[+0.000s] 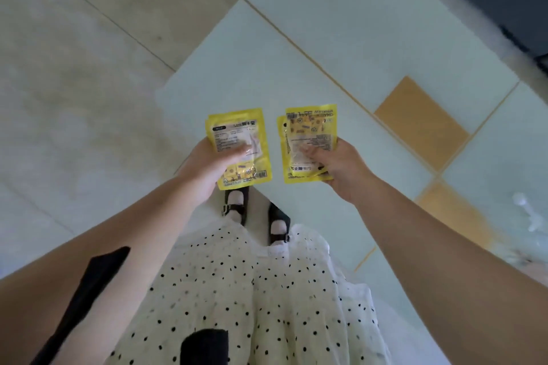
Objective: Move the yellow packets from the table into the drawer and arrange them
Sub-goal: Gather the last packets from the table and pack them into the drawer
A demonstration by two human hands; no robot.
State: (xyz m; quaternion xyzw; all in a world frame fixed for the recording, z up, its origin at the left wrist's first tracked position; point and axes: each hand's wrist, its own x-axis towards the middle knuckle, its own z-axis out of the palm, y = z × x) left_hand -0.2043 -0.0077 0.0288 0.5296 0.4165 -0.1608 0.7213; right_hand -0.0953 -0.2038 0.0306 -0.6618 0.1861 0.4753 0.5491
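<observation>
The left hand (207,169) grips a small stack of yellow packets (238,147), thumb pressed across the top face. Just beside it, apart, the right hand (341,170) grips a second stack of yellow packets (310,142) likewise. Both stacks are held in the air above the tiled floor (341,47), over the black shoes (235,206).

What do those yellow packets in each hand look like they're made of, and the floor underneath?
Packets in the left hand and packets in the right hand: likely thin glossy plastic film, judging by the sheen, printed faces and flat sealed edges. Floor: probably smooth glazed tile, pale with orange insets and visible grout lines.
</observation>
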